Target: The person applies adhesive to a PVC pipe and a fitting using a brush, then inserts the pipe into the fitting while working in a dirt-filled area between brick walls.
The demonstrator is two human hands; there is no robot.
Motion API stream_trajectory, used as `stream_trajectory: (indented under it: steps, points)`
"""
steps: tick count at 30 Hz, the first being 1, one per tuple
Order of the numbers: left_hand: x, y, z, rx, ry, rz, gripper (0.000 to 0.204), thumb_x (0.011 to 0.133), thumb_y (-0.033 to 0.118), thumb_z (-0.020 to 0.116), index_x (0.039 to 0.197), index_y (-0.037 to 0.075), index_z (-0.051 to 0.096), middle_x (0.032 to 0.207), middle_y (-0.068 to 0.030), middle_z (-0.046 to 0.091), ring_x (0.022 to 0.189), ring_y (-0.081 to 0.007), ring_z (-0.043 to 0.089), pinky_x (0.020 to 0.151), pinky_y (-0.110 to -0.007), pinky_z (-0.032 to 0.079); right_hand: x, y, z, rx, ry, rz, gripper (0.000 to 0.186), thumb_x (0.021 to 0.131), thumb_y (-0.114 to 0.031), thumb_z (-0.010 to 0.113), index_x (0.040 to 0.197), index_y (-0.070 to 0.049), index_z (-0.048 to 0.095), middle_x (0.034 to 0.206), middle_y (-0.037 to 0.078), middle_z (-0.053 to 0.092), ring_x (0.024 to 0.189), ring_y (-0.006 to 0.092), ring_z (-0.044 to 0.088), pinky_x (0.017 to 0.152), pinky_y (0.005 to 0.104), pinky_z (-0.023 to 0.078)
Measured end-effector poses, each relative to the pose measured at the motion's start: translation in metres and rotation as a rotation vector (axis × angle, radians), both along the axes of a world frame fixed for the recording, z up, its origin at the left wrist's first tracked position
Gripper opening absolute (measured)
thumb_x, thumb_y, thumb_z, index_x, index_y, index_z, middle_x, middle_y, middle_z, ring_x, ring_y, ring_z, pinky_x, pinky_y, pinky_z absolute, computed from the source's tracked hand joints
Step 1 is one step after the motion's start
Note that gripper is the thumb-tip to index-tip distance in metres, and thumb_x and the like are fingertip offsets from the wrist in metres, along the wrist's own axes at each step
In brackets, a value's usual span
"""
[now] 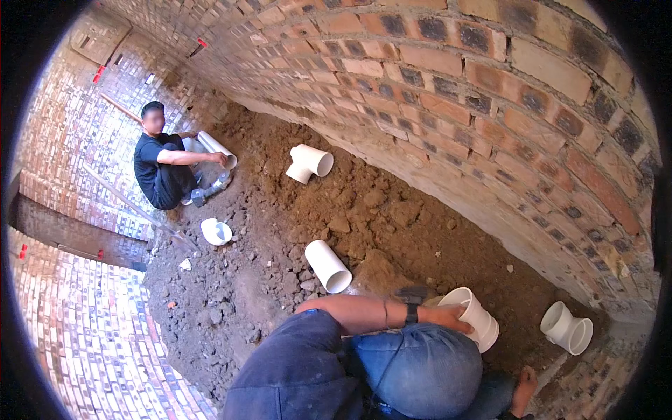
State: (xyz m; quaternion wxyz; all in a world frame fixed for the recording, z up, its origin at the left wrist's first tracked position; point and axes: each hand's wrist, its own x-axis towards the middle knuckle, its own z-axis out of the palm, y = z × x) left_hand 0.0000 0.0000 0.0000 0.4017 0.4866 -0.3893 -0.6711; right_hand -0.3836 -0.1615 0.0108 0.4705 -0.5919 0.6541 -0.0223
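Note:
My left hand [453,318], with a dark watch on its wrist, grips the side of a white plastic pipe fitting [481,320]. The fitting stands tilted on the soil beside my bent knee, its wide ribbed collar toward the lower right. Some of its near side is hidden by the hand. Low at the right, past the knee, shows what looks like my right hand [523,392], apart from the fitting; its fingers are too unclear to read. Nearest to it lies another white pipe fitting [565,329], with a round opening facing me.
A short white pipe [326,264] and a white tee fitting [308,164] lie on lumpy soil. Left of them rests a white curved fitting [215,232]. A person [164,157] squats farther back, holding a longer pipe [217,149]. A brick wall [448,84] runs along the right.

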Motion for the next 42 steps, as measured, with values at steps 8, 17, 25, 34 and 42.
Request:
stream_trajectory:
  steps: [8,17,25,34,42]
  points:
    - [0.004,0.002,0.023,0.034,-0.192,0.034,0.049,0.09,0.037,0.071,0.123,0.001,0.062,0.118,-0.0148,0.069,0.11,-0.0275,0.063,0.097,-0.04,0.047,-0.036,-0.009,-0.056,-0.254,0.0,0.163,0.028,0.097,-0.018,0.055,0.106,0.007,0.066,0.092,0.013,0.066,0.08,0.0201,0.061,0.076,0.034,0.048]
    - [0.004,0.002,0.029,-0.005,-0.151,0.048,0.049,0.09,0.036,0.071,0.123,0.001,0.062,0.119,-0.0157,0.068,0.111,-0.028,0.063,0.098,-0.04,0.047,-0.015,0.0,-0.023,-0.19,-0.039,0.107,0.028,0.097,-0.019,0.055,0.105,0.006,0.067,0.095,0.014,0.066,0.088,0.0241,0.061,0.082,0.0356,0.048]
    - [0.005,0.003,0.024,-0.001,-0.135,0.013,0.054,0.09,0.04,0.07,0.127,0.002,0.06,0.121,-0.0172,0.067,0.114,-0.0288,0.061,0.1,-0.041,0.046,-0.019,0.0,-0.006,-0.201,0.017,0.201,0.031,0.096,-0.024,0.057,0.109,0.002,0.066,0.109,0.016,0.066,0.102,0.0307,0.06,0.092,0.0399,0.045]
    - [0.016,0.01,0.027,0.222,-0.254,0.036,0.046,0.095,0.023,0.065,0.134,0.001,0.053,0.124,-0.0122,0.064,0.118,-0.0238,0.058,0.1,-0.036,0.045,-0.02,-0.047,0.054,-0.701,0.195,0.178,0.051,0.09,-0.022,0.063,0.135,-0.002,0.055,0.126,0.028,0.061,0.119,0.0434,0.057,0.102,0.046,0.046]
    - [0.004,-0.006,0.042,0.251,-0.111,0.173,0.039,0.095,0.027,0.068,0.122,-0.001,0.061,0.111,-0.0077,0.069,0.103,-0.0182,0.063,0.091,-0.035,0.049,0.014,-0.102,0.114,-0.55,0.145,0.157,0.036,0.086,-0.024,0.065,0.112,0.0,0.067,0.108,0.027,0.067,0.105,0.042,0.065,0.089,0.0456,0.051]
